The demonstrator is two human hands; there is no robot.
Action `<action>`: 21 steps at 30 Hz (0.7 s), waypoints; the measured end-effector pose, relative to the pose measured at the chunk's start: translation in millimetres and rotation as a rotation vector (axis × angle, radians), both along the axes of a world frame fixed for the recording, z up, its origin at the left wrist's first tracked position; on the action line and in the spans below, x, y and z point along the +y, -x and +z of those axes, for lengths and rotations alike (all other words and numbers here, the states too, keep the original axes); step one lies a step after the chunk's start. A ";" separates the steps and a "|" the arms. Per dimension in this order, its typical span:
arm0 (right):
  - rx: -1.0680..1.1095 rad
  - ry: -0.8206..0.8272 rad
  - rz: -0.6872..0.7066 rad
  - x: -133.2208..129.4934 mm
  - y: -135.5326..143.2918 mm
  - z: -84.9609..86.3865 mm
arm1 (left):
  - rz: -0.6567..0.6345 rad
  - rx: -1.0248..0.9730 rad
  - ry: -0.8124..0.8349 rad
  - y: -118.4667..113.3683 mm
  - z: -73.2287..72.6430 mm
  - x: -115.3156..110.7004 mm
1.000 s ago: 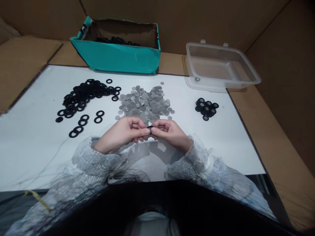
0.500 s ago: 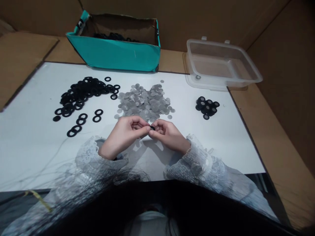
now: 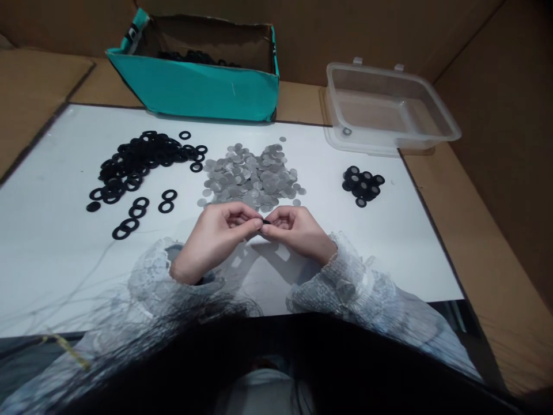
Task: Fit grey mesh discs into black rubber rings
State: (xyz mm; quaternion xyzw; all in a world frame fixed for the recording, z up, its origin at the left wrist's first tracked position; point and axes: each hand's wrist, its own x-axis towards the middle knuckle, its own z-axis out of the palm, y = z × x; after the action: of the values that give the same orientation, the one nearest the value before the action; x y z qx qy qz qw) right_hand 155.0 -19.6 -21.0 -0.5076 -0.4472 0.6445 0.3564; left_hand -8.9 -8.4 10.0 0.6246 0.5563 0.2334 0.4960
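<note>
My left hand (image 3: 220, 236) and my right hand (image 3: 298, 230) meet at the middle of the white board, fingertips closed on one small black ring (image 3: 265, 222). Most of that ring is hidden by the fingers, and whether a disc sits in it I cannot make out. Just beyond my hands spreads a heap of grey discs (image 3: 254, 178). To the left lies a pile of black rings (image 3: 142, 155), with several loose rings (image 3: 132, 218) nearer to me. On the right is a cluster of black rings with grey centres (image 3: 363, 185).
A turquoise box (image 3: 207, 92) with more black rings inside stands at the back left. At the back right is a clear plastic container (image 3: 389, 141) with a small round piece in its corner. Cardboard walls (image 3: 496, 115) surround the white board (image 3: 389, 253).
Both hands stay together on the ring, which now shows more edge-on between the fingertips. The whole view has shifted slightly; the piles look the same.
</note>
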 end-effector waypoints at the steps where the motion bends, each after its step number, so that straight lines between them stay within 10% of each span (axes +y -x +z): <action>1: 0.003 0.003 -0.015 -0.1 0.1 0.8 | 0.012 -0.001 -0.004 -0.3 0.4 -0.7; 15: 0.116 -0.149 -0.193 -4.7 8.4 -6.7 | 0.137 -0.228 0.037 -4.1 -7.4 -6.3; 21: -0.073 -0.313 0.034 -4.0 -1.6 -4.0 | 0.032 -0.044 -0.021 1.3 -6.8 -5.1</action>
State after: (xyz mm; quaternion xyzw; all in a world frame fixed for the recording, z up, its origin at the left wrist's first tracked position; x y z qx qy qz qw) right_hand 156.6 -23.6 -24.9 -0.4613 -0.5634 0.5539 0.4037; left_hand -10.2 -13.4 3.1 0.6156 0.5525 0.2608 0.4978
